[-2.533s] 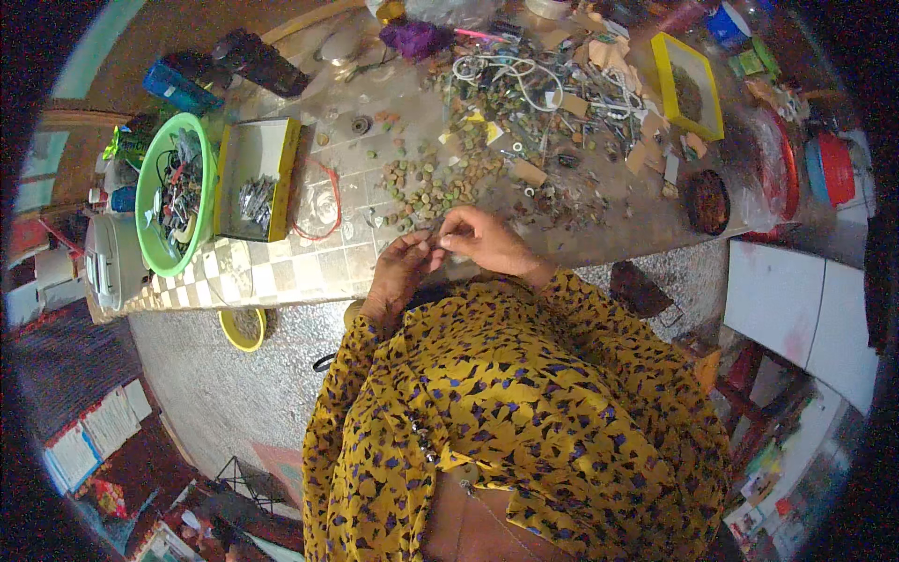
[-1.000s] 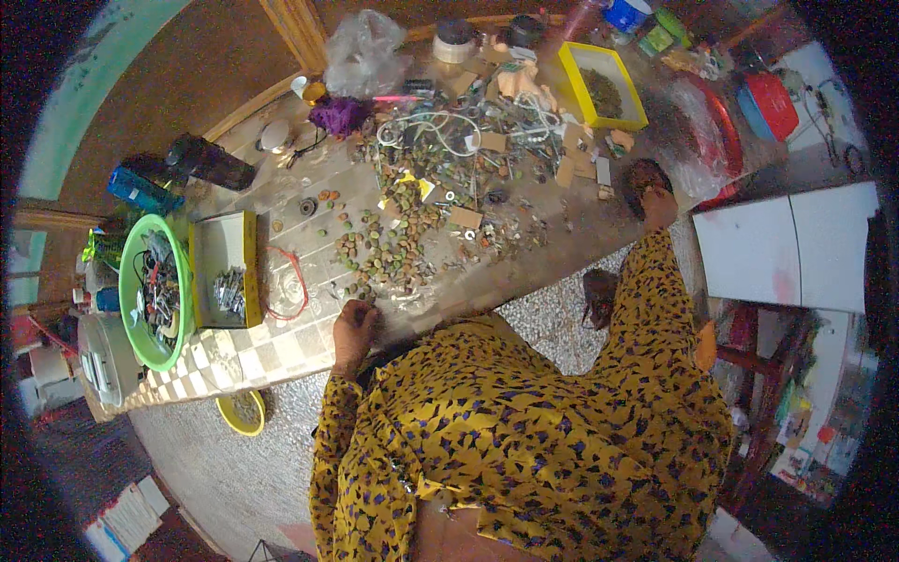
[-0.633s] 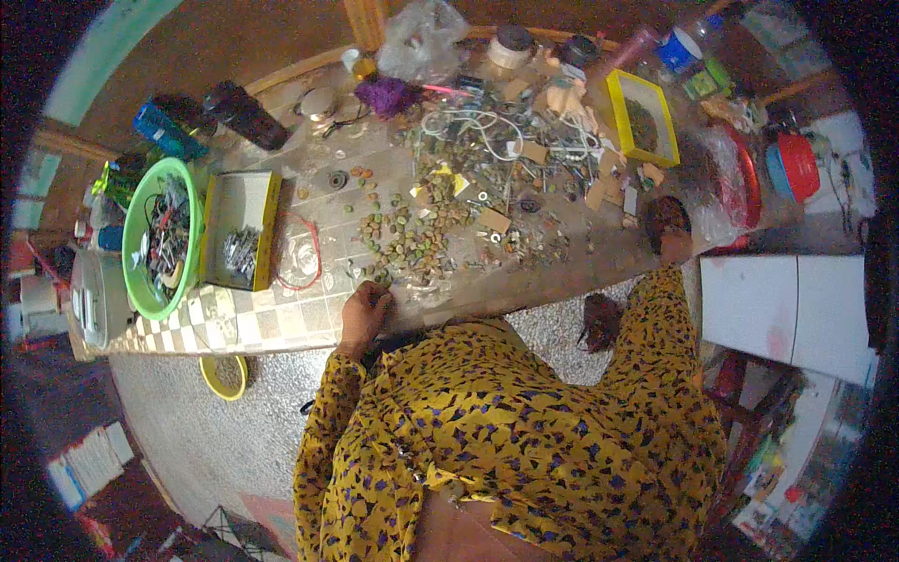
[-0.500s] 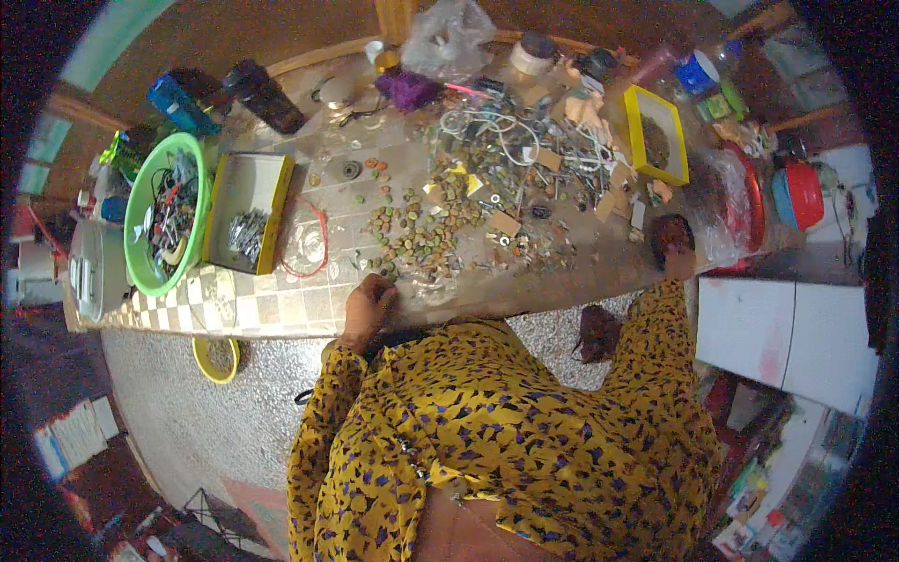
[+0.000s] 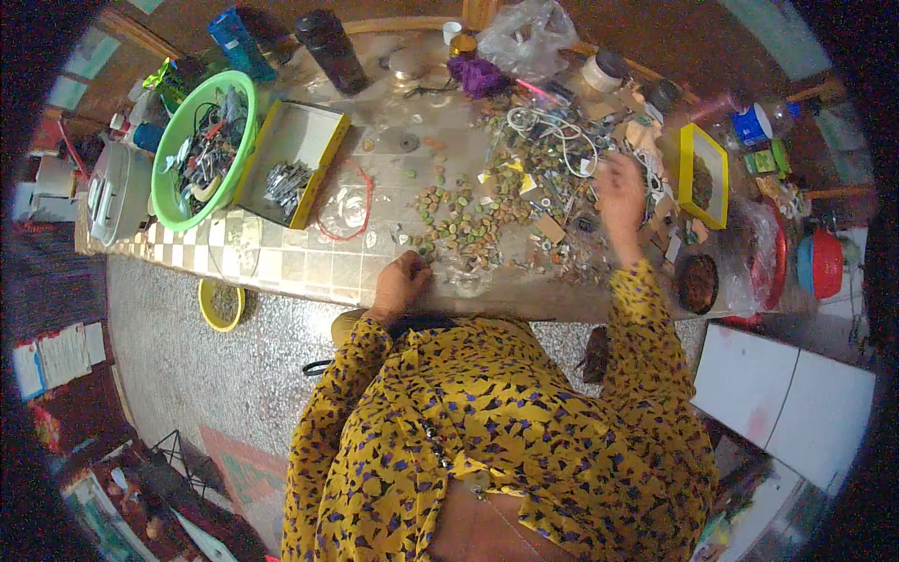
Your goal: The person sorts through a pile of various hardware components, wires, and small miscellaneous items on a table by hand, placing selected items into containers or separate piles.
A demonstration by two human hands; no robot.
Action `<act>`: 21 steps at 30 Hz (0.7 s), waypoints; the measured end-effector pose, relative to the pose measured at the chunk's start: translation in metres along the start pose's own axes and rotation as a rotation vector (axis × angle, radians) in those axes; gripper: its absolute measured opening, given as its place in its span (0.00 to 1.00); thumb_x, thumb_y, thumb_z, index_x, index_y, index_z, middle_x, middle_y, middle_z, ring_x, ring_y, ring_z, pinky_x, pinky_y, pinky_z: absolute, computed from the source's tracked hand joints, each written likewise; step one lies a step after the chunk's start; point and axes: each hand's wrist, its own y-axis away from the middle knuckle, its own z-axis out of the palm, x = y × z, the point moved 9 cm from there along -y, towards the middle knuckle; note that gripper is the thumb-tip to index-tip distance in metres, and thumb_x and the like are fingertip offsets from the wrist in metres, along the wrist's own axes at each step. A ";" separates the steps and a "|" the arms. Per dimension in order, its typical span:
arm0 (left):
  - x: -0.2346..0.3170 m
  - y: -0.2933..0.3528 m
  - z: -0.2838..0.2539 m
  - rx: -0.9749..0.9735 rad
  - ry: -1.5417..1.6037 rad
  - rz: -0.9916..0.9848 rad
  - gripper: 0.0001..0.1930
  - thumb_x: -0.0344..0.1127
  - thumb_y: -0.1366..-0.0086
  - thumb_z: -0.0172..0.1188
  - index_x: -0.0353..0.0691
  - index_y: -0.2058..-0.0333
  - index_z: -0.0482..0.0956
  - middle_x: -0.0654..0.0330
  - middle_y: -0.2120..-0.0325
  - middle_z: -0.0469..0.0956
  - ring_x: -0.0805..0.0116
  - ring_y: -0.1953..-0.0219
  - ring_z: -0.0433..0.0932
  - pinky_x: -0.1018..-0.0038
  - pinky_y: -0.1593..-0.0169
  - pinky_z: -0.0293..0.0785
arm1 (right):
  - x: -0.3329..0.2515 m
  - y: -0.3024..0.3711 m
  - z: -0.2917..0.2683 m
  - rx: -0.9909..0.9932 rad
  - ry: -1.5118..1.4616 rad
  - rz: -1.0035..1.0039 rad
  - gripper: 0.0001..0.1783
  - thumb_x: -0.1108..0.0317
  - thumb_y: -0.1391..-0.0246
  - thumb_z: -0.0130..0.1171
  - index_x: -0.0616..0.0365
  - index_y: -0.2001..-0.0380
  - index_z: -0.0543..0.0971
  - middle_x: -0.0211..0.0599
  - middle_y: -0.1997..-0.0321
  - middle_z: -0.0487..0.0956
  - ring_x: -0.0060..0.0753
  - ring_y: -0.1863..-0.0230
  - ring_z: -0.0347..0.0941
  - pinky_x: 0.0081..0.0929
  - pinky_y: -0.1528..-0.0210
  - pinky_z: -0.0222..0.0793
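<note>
L hand (image 5: 403, 284) nr stones (image 5: 454, 211) (?), R hand (image 5: 621, 194) blurred

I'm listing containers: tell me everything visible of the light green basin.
The light green basin is round and open, with a smooth rim, apparently plastic. It holds a jumble of dark and metallic-looking bits and a pale curved piece. It sits near the left end of the table, beside an open yellow-sided box; whether they touch is unclear. The fisheye view leaves its tilt uncertain. The left hand and right hand are clear of it.
</note>
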 end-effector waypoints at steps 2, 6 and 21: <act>0.006 0.000 -0.002 0.023 -0.015 0.001 0.10 0.39 0.49 0.56 0.40 0.70 0.71 0.55 0.76 0.75 0.59 0.72 0.75 0.70 0.67 0.70 | -0.002 -0.004 0.065 -0.170 -0.092 0.040 0.12 0.71 0.53 0.53 0.60 0.63 0.71 0.36 0.69 0.75 0.24 0.67 0.71 0.22 0.66 0.67; 0.003 0.002 -0.002 0.024 -0.037 -0.053 0.11 0.39 0.49 0.56 0.40 0.70 0.71 0.54 0.75 0.76 0.57 0.70 0.75 0.69 0.66 0.70 | -0.032 0.000 0.161 -0.372 0.066 -0.180 0.12 0.71 0.56 0.54 0.59 0.64 0.73 0.41 0.69 0.75 0.35 0.66 0.72 0.29 0.64 0.67; 0.012 0.012 -0.008 0.099 0.042 -0.054 0.10 0.37 0.49 0.56 0.40 0.70 0.71 0.53 0.76 0.75 0.55 0.71 0.74 0.68 0.67 0.69 | -0.013 -0.002 0.264 -0.659 0.506 -0.144 0.13 0.68 0.59 0.55 0.55 0.66 0.76 0.43 0.63 0.72 0.46 0.62 0.67 0.36 0.60 0.63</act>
